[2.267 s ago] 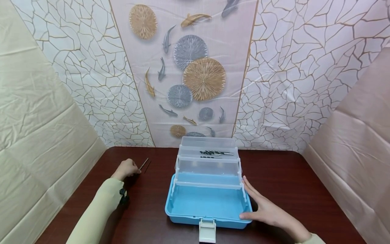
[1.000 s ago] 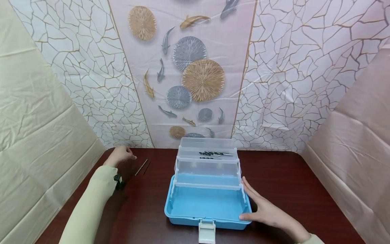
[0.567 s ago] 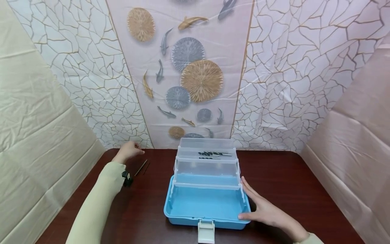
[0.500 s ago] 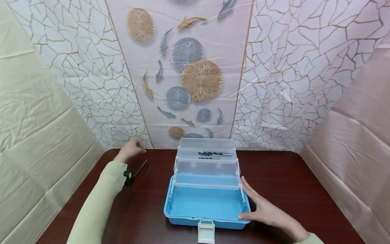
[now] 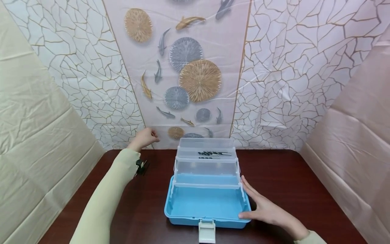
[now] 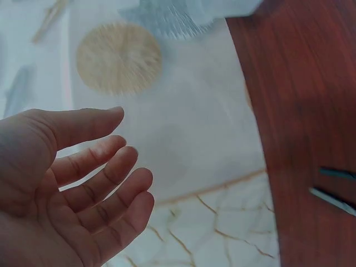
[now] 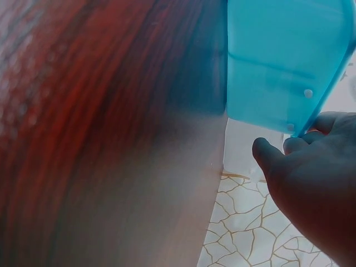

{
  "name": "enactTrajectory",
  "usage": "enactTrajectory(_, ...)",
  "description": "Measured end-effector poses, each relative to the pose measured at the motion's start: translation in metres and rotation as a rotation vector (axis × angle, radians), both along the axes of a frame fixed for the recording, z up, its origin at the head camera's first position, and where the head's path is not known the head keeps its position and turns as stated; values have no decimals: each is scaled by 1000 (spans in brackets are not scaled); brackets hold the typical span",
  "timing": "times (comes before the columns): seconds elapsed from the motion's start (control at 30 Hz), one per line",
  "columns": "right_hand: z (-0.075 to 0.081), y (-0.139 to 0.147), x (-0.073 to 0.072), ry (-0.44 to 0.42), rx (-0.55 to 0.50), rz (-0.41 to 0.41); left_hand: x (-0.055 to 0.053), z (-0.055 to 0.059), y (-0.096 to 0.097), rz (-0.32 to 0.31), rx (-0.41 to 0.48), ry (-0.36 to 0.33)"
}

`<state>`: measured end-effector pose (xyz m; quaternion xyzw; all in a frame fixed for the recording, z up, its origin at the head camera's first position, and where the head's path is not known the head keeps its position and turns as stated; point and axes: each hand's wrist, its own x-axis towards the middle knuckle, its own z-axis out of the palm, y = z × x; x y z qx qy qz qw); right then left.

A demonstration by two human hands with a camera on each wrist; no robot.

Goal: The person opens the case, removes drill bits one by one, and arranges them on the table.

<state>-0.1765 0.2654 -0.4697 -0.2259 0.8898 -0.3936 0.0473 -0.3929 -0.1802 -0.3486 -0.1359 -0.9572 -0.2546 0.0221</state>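
Observation:
My left hand (image 5: 145,137) hovers over the back table edge, in front of the patterned backdrop. In the left wrist view its fingers are loosely bent, with thumb and fingertips apart and nothing between them. Below that wrist lie a silver drill bit (image 6: 334,201) and a thinner dark one (image 6: 337,173); the black wrist camera partly covers them in the head view. My right hand (image 5: 268,210) holds the right side of a blue toolbox (image 5: 207,203), thumb over the rim near the front corner, fingers along the side. Several drill bits (image 5: 213,154) lie in the toolbox's upper clear tray.
The toolbox's clear lower tray (image 5: 208,169) is raised toward the back, and its white latch (image 5: 207,232) hangs at the front. A dark red-brown table (image 5: 274,166) extends on both sides. Patterned cloth (image 5: 199,80) stands right behind it, with beige cloth (image 5: 347,145) at the sides.
My left hand laid the silver drill bit beside the thin one and let go. It drew back to the left, then rose and moved right. The right hand and toolbox stayed put.

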Motion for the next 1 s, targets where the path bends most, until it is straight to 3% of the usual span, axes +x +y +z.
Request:
enactTrajectory(0.37, 0, -1, 1, -13, 5, -6, -8, 24, 64, -127, -30, 21)
enactTrajectory(0.57, 1, -1, 1, -35, 3, -2, -3, 38, 96, -173, -22, -6)
enactTrajectory(0.7, 0, -2, 1, -33, 7, -6, 1, 45, 115, -243, -60, 30)
enactTrajectory(1.0, 3, -1, -1, -20, 5, -6, 14, 52, 144, -385, -126, 64)
